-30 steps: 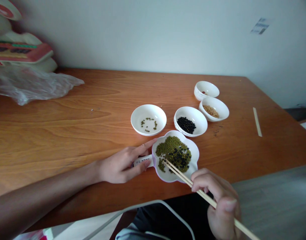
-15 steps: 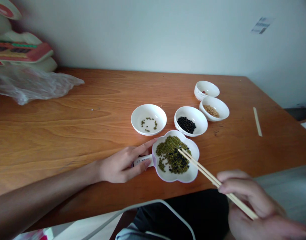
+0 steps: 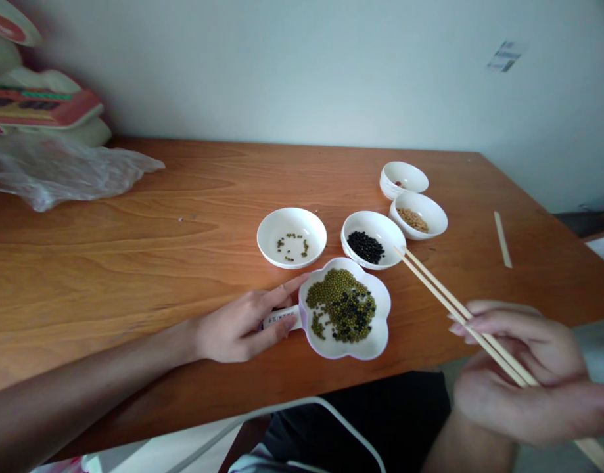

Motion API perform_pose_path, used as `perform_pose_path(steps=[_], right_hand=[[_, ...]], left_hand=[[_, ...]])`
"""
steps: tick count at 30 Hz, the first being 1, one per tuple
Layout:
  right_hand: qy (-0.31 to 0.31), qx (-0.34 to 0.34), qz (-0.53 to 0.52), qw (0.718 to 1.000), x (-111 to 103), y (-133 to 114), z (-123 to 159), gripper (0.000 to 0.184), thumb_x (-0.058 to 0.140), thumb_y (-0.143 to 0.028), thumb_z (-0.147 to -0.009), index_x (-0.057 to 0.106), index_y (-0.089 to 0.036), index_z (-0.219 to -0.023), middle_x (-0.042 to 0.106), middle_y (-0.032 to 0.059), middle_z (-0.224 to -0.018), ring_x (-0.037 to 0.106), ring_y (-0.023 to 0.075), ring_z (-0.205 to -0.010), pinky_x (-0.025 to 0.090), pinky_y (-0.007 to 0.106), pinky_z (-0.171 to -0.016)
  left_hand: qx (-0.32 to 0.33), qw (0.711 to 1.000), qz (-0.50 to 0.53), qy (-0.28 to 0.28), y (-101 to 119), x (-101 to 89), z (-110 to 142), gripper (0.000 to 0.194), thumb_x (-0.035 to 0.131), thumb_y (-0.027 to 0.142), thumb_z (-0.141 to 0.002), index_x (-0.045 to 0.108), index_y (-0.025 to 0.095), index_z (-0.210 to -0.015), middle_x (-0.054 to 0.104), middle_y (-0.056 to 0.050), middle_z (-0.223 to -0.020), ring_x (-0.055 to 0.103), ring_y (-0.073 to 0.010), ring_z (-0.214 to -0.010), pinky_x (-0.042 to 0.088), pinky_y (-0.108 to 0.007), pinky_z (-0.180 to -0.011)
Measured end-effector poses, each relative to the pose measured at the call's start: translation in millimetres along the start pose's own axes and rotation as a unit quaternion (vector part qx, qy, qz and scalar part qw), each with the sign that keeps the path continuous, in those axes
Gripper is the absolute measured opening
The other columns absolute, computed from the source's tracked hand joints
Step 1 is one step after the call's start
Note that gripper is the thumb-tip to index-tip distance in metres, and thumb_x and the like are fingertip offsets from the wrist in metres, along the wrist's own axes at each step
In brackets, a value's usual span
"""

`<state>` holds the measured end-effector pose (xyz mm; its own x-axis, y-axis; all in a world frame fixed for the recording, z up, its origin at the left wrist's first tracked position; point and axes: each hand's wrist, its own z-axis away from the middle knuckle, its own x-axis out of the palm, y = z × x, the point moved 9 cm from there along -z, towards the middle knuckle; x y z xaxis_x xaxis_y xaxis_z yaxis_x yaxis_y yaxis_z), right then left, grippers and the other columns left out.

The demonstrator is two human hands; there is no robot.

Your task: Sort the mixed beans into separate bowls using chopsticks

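Observation:
My left hand [image 3: 250, 325] is closed on the short handle of a flower-shaped dish [image 3: 381, 325], its index finger reaching along the rim. Green mung beans [image 3: 334, 286] lie in the dish, mixed with black beans toward its middle. My right hand [image 3: 523, 368] grips a pair of wooden chopsticks [image 3: 452, 305]. Their tips are slightly apart at the right rim of a white bowl [image 3: 380, 225] of black beans [image 3: 365, 247]; whether a bean is between them I cannot tell. Left of that bowl, a shallow white bowl [image 3: 292, 219] has some mung beans on its bottom.
Behind stand a bowl [image 3: 432, 213] of tan beans and another bowl [image 3: 414, 176] with something reddish inside. A pale strip [image 3: 503, 240] lies at the right. A crumpled plastic bag [image 3: 85, 171] and a toy-like figure [image 3: 40, 108] occupy the back left. A cable [image 3: 326, 402] crosses below the table edge.
My right hand has moved right, carrying the chopstick tips from above the dish up to the black-bean bowl's right rim. My left hand keeps its hold on the dish.

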<state>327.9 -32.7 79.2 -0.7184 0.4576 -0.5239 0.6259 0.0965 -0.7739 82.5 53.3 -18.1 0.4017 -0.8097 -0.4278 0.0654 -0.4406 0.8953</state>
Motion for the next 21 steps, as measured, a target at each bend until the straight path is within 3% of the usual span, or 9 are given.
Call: perform_pose_path(steps=[4,9,16,21], right_hand=[[-0.005,0.014,-0.013,1.000,-6,1,19,0.086,0.031,-0.096,-0.091,0.071,-0.022,-0.071,0.065,0.0106,-0.075,0.065,0.0268,-0.068,0.050,0.037,-0.055],[-0.020,0.030,-0.071,0.997,-11,-1,41,0.088,0.020,-0.092,-0.096,0.065,-0.024,-0.064,0.063,0.0060,-0.066,0.061,0.0224,-0.062,0.046,0.034,-0.056],[-0.140,0.056,-0.082,0.985,19,2,44,0.084,0.012,-0.083,-0.103,0.059,-0.023,-0.067,0.057,0.0037,-0.064,0.053,0.0186,-0.060,0.038,0.034,-0.056],[-0.131,0.027,-0.097,0.986,27,3,48,0.080,0.013,-0.074,-0.108,0.064,-0.022,-0.076,0.060,0.0043,-0.069,0.052,0.0178,-0.060,0.036,0.033,-0.053]], left_hand=[[-0.002,1.000,0.001,0.003,1,-0.3,0,0.074,0.048,0.027,-0.113,0.012,0.016,-0.177,0.074,-0.008,-0.097,0.069,-0.0175,-0.076,0.059,-0.027,-0.069],[0.005,1.000,0.002,0.005,3,-0.7,-1,0.073,0.048,0.026,-0.113,0.013,0.015,-0.176,0.075,-0.009,-0.099,0.069,-0.0171,-0.076,0.059,-0.026,-0.070],[0.007,1.000,-0.001,0.003,3,-0.9,-1,0.073,0.050,0.025,-0.112,0.015,0.015,-0.175,0.075,-0.008,-0.099,0.067,-0.0166,-0.075,0.059,-0.026,-0.069],[-0.007,1.000,0.002,0.004,3,-1.1,-2,0.071,0.048,0.026,-0.113,0.015,0.016,-0.176,0.076,-0.008,-0.098,0.069,-0.0159,-0.075,0.058,-0.024,-0.067]])
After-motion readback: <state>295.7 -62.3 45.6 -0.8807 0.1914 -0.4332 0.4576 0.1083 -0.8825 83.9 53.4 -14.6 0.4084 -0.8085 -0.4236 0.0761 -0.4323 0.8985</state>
